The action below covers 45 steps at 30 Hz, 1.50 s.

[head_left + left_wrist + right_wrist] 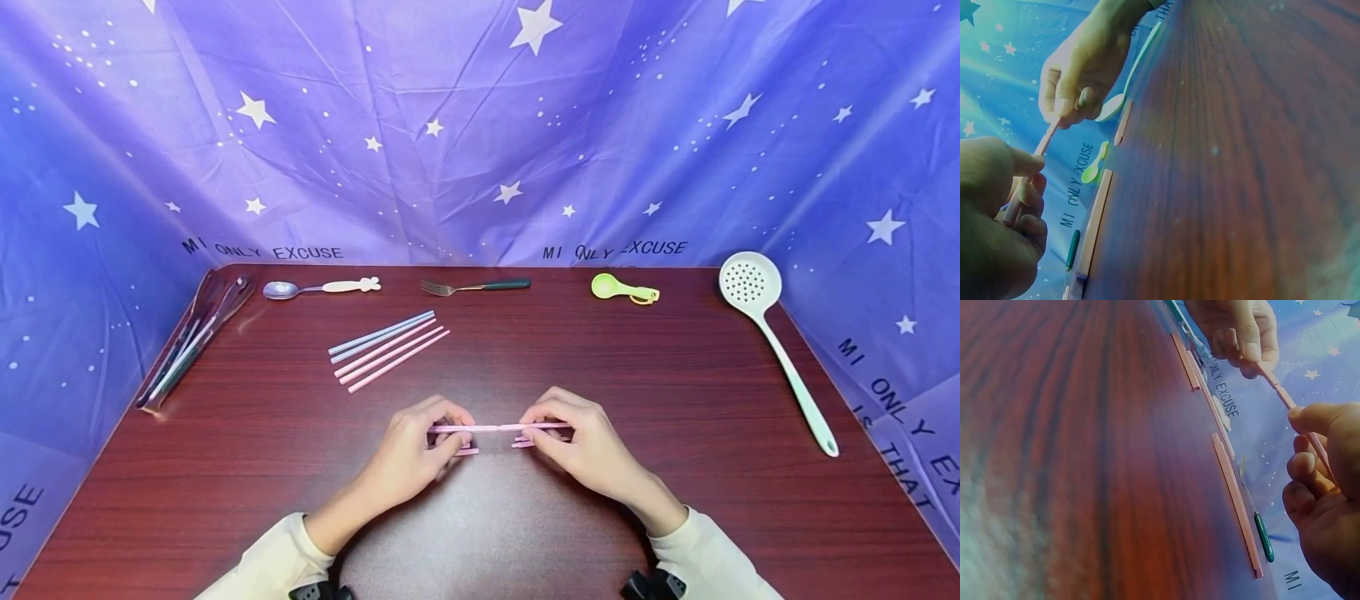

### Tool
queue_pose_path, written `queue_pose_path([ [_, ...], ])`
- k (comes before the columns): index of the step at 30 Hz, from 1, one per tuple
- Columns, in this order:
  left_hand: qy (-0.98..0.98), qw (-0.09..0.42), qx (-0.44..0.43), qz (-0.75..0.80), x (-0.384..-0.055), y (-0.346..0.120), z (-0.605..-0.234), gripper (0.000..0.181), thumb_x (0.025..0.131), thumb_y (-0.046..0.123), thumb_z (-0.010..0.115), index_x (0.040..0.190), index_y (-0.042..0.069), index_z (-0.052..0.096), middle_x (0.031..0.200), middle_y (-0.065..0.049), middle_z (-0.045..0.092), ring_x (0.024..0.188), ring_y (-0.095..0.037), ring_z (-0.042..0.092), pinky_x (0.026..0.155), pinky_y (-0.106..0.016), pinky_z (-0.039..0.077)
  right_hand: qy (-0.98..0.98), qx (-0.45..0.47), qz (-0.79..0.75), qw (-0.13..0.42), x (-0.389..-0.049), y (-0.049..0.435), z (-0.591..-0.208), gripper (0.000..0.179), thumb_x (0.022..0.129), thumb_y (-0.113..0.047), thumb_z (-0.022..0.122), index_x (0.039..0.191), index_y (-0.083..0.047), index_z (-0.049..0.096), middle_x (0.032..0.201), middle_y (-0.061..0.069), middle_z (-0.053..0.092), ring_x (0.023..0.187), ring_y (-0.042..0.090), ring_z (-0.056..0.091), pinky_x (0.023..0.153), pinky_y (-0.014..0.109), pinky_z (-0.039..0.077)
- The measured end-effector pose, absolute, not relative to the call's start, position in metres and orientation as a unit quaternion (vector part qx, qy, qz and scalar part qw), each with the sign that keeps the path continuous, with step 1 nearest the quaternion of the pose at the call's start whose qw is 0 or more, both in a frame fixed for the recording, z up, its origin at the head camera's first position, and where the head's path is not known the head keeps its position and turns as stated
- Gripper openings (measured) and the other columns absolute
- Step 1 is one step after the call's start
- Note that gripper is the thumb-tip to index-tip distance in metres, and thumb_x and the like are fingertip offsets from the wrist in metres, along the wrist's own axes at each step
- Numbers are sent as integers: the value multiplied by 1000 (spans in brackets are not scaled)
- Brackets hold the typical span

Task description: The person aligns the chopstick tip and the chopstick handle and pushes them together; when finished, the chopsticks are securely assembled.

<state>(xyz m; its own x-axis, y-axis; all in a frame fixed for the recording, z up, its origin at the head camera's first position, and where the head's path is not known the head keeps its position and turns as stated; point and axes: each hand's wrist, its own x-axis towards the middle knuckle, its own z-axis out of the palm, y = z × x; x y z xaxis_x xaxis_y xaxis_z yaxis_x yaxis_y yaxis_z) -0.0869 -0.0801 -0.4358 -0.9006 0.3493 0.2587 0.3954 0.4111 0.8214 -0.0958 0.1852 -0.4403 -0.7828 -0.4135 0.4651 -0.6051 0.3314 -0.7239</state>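
At the lower centre of the frame, the left hand [411,448] pinches a pink straw [486,428], notched near its middle; its long axis runs left to right; the right hand [581,433] pinches the other end, equally near.

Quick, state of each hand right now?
Left hand: closed, pinching a pink stick.
Right hand: closed, pinching pink stick too; whether one piece, unclear.

Straws [391,354] obstruct beyond left grip [416,446]; room between fork [489,286], scoop [615,287].
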Motion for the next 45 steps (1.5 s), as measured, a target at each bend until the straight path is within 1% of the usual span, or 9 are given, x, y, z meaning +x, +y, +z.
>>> queue_pose_path([
  [3, -834, 4, -199, -515, -87, -80, -435, 14, 89, 7, 79, 95, 17, 73, 83, 1, 69, 43, -5, 57, 40, -20, 46, -810, 314, 486, 100, -96, 185, -440, 13, 89, -4, 79, 95, -15, 75, 87, -7, 67, 75, 5, 60, 63, 20, 50],
  [8, -836, -5, -180, -518, -86, -81, -435, 11, 89, 9, 79, 94, 17, 73, 75, -1, 70, 41, -12, 58, 39, -21, 46, -811, 309, 487, 99, -95, 184, -440, 14, 88, -3, 79, 95, -15, 74, 87, -6, 67, 75, 5, 59, 63, 19, 49],
  [15, -834, -12, -169, -525, -85, -79, -434, 5, 91, 13, 79, 93, 14, 74, 68, -6, 71, 39, -1, 52, 39, -20, 43, -809, 298, 495, 107, -94, 181, -441, 16, 86, 1, 79, 94, -13, 74, 86, -5, 67, 76, 5, 60, 65, 16, 48],
  [18, -839, 6, -171, -517, -84, -78, -434, 6, 90, 14, 79, 92, 16, 74, 69, 0, 70, 43, 3, 50, 42, -20, 42, -808, 296, 497, 112, -93, 179, -441, 15, 88, 0, 78, 95, -13, 74, 86, -5, 68, 77, 5, 61, 68, 17, 49],
  [22, -838, 25, -177, -516, -83, -77, -437, 7, 90, 12, 79, 91, 16, 73, 76, 6, 70, 53, 2, 52, 49, -21, 45, -811, 287, 500, 104, -92, 177, -442, 15, 88, 0, 77, 93, -13, 74, 86, -5, 67, 78, 5, 61, 69, 17, 50],
  [27, -826, 23, -189, -531, -81, -73, -440, 11, 91, 8, 77, 91, 17, 70, 82, 3, 71, 66, 0, 58, 57, -21, 49, -814, 278, 502, 93, -91, 176, -443, 14, 88, 2, 77, 92, -11, 73, 85, -6, 67, 77, 5, 62, 69, 18, 51],
  [31, -821, 28, -199, -534, -80, -71, -441, 11, 92, 6, 75, 92, 15, 69, 82, 1, 71, 67, 1, 58, 57, -21, 49, -816, 277, 500, 88, -91, 176, -442, 15, 87, 3, 77, 92, -10, 73, 85, -7, 67, 78, 4, 61, 69, 18, 51],
  [36, -826, 44, -210, -521, -79, -68, -441, 11, 93, 7, 74, 92, 16, 67, 82, 4, 70, 65, 4, 55, 56, -19, 47, -812, 291, 496, 100, -91, 176, -443, 16, 86, 5, 77, 93, -9, 72, 85, -4, 67, 78, 5, 61, 69, 18, 51],
  [45, -828, 44, -205, -520, -76, -65, -444, 13, 93, 5, 72, 91, 16, 66, 76, 2, 69, 64, 4, 53, 56, -18, 45, -808, 311, 487, 117, -92, 177, -447, 11, 90, -1, 76, 94, -11, 73, 85, -6, 67, 77, 5, 61, 69, 16, 49],
])
